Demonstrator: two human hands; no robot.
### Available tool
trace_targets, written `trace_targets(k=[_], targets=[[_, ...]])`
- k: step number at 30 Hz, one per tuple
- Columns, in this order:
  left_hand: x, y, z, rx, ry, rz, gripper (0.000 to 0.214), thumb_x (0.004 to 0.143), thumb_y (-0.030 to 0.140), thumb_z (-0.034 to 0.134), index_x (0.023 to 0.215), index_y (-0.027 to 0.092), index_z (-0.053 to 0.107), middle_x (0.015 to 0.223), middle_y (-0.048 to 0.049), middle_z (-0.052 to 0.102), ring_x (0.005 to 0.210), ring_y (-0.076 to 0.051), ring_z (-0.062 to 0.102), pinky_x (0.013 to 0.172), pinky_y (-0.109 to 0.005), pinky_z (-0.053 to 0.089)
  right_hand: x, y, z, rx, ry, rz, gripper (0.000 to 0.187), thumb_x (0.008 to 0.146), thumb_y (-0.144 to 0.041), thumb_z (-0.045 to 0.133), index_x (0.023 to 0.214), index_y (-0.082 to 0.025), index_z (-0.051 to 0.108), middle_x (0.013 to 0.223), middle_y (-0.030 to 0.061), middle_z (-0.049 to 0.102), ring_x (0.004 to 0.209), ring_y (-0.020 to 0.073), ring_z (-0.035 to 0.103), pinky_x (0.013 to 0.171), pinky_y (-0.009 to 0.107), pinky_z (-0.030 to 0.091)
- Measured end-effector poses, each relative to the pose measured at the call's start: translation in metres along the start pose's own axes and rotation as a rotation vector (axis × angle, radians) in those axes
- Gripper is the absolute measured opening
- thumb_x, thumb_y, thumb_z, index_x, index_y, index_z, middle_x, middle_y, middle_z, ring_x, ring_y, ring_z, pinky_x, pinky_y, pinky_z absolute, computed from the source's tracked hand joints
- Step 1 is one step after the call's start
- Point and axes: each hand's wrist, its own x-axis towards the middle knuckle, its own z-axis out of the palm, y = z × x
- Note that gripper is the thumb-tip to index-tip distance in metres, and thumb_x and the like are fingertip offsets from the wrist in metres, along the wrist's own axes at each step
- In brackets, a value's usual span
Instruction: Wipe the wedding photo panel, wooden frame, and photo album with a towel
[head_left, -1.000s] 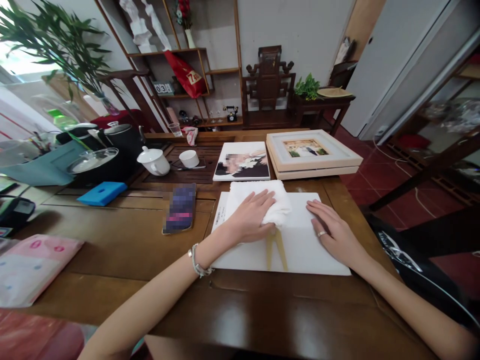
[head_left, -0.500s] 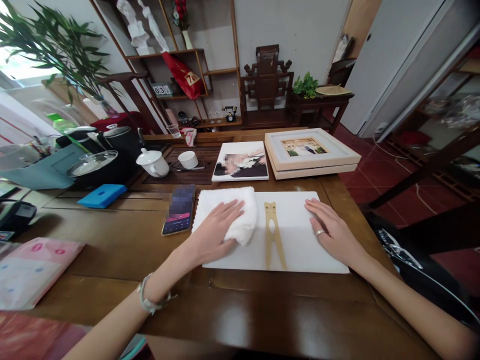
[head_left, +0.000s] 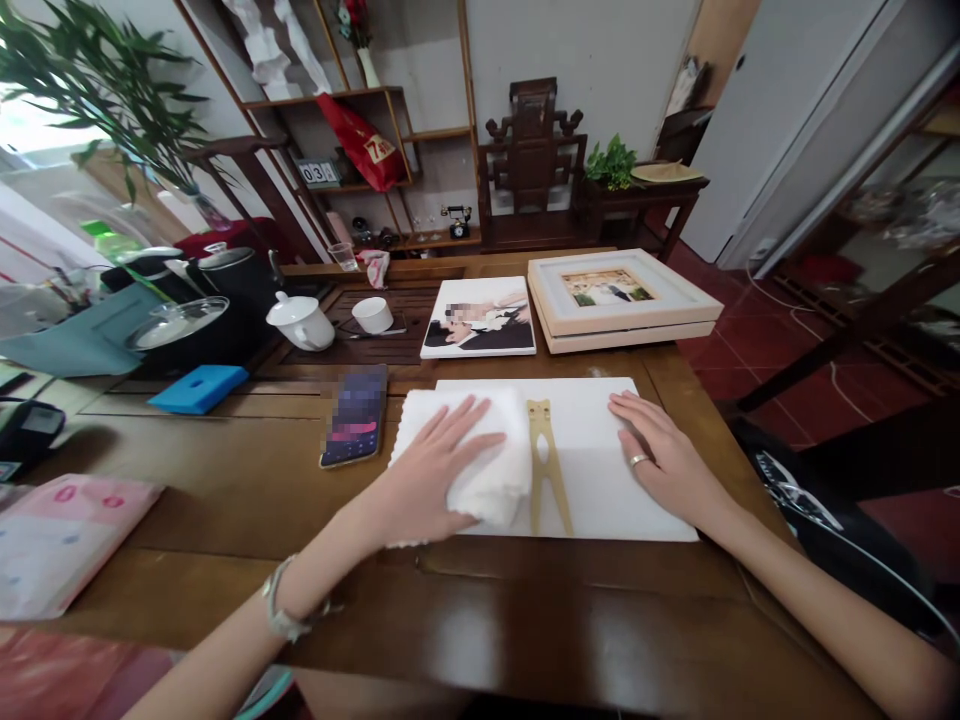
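Note:
A flat white board (head_left: 592,470) lies on the wooden table in front of me, with a tan wooden stand piece (head_left: 545,465) fixed to it. My left hand (head_left: 427,470) lies flat with fingers spread on a folded white cloth (head_left: 480,460), which covers the board's left part. My right hand (head_left: 660,455), a ring on one finger, rests flat and open on the board's right side.
A phone (head_left: 354,415) lies just left of the cloth. Behind the board are a photo canvas (head_left: 480,318) and a framed picture (head_left: 619,298). A tea tray with a white pot (head_left: 302,322) and cup (head_left: 373,314), a blue box (head_left: 199,387) and black kettles stand at the left.
My left hand has slid the cloth from the board's middle to its left side and then nearer to me, uncovering the wooden stand. My right hand has stayed put.

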Motion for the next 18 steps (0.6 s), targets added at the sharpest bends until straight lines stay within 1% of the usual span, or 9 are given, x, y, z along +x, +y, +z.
trace_targets(k=[3, 5, 6, 8, 10, 12, 15, 17, 18], targets=[[0.023, -0.022, 0.000, 0.051, 0.018, -0.014, 0.080, 0.077, 0.034, 0.068, 0.148, 0.021, 0.035, 0.164, -0.0119, 0.003, 0.149, -0.036, 0.001, 0.120, -0.054, 0.010, 0.000, 0.000, -0.001, 0.010, 0.000, 0.007, 0.037, 0.095, -0.028, 0.041, 0.126, -0.017, 0.058, 0.135, 0.0149, 0.058, 0.134, 0.0274, 0.047, 0.113, 0.054, 0.039], [0.029, -0.027, 0.000, 0.069, 0.032, -0.005, 0.077, 0.081, 0.032, 0.062, 0.151, 0.022, 0.031, 0.164, -0.0110, 0.003, 0.149, -0.036, 0.001, 0.120, -0.055, 0.010, 0.000, -0.001, -0.001, 0.016, -0.003, 0.012, 0.038, 0.095, -0.028, 0.041, 0.126, -0.016, 0.058, 0.135, 0.0150, 0.058, 0.135, 0.0275, 0.046, 0.113, 0.054, 0.039], [0.029, -0.026, 0.000, 0.074, 0.038, 0.003, 0.076, 0.082, 0.029, 0.058, 0.152, 0.022, 0.029, 0.164, -0.0102, 0.003, 0.149, -0.036, 0.001, 0.119, -0.056, 0.009, 0.000, -0.001, -0.001, 0.019, -0.006, 0.014, 0.038, 0.095, -0.029, 0.041, 0.127, -0.016, 0.058, 0.136, 0.0149, 0.058, 0.135, 0.0275, 0.046, 0.113, 0.054, 0.039], [0.021, -0.017, 0.000, 0.074, 0.035, 0.020, 0.079, 0.079, 0.024, 0.055, 0.153, 0.023, 0.025, 0.164, -0.0087, 0.001, 0.149, -0.035, -0.002, 0.119, -0.058, 0.008, 0.000, -0.002, -0.002, 0.022, -0.011, 0.018, 0.038, 0.095, -0.029, 0.041, 0.127, -0.017, 0.058, 0.137, 0.0144, 0.057, 0.136, 0.0275, 0.045, 0.113, 0.054, 0.038], [0.007, 0.000, 0.001, 0.062, 0.004, 0.031, 0.088, 0.073, 0.021, 0.057, 0.154, 0.024, 0.022, 0.164, -0.0079, -0.005, 0.149, -0.036, -0.005, 0.119, -0.059, 0.006, 0.000, -0.002, -0.002, 0.025, -0.007, 0.021, 0.038, 0.095, -0.029, 0.041, 0.127, -0.019, 0.058, 0.136, 0.0139, 0.058, 0.135, 0.0277, 0.046, 0.113, 0.054, 0.039], [-0.011, 0.020, 0.005, 0.039, -0.050, 0.040, 0.098, 0.067, 0.021, 0.060, 0.155, 0.026, 0.017, 0.163, -0.0073, -0.010, 0.148, -0.038, -0.008, 0.118, -0.061, 0.004, 0.000, -0.003, -0.001, 0.028, 0.001, 0.023, 0.038, 0.095, -0.030, 0.040, 0.128, -0.020, 0.058, 0.136, 0.0130, 0.058, 0.135, 0.0279, 0.046, 0.113, 0.055, 0.039], [-0.036, 0.046, 0.012, 0.001, -0.100, 0.045, 0.107, 0.064, 0.026, 0.065, 0.156, 0.028, 0.010, 0.163, -0.0073, -0.012, 0.147, -0.042, -0.009, 0.117, -0.064, 0.000, 0.000, -0.004, -0.001, 0.033, 0.007, 0.024, 0.038, 0.096, -0.030, 0.040, 0.129, -0.022, 0.058, 0.135, 0.0120, 0.058, 0.134, 0.0282, 0.046, 0.112, 0.055, 0.039], [-0.046, 0.054, 0.015, -0.014, -0.096, 0.053, 0.110, 0.063, 0.028, 0.067, 0.156, 0.028, 0.008, 0.163, -0.0081, -0.012, 0.146, -0.044, -0.009, 0.116, -0.065, -0.002, 0.000, -0.004, -0.001, 0.035, 0.005, 0.027, 0.038, 0.096, -0.031, 0.040, 0.128, -0.021, 0.058, 0.136, 0.0120, 0.058, 0.135, 0.0284, 0.046, 0.112, 0.055, 0.038], [-0.048, 0.054, 0.015, -0.016, -0.094, 0.061, 0.109, 0.064, 0.028, 0.067, 0.156, 0.028, 0.008, 0.163, -0.0083, -0.012, 0.146, -0.044, -0.008, 0.116, -0.065, -0.001, 0.000, -0.004, -0.001, 0.037, 0.005, 0.030, 0.038, 0.096, -0.031, 0.040, 0.128, -0.021, 0.058, 0.136, 0.0121, 0.058, 0.135, 0.0284, 0.046, 0.113, 0.055, 0.038]])
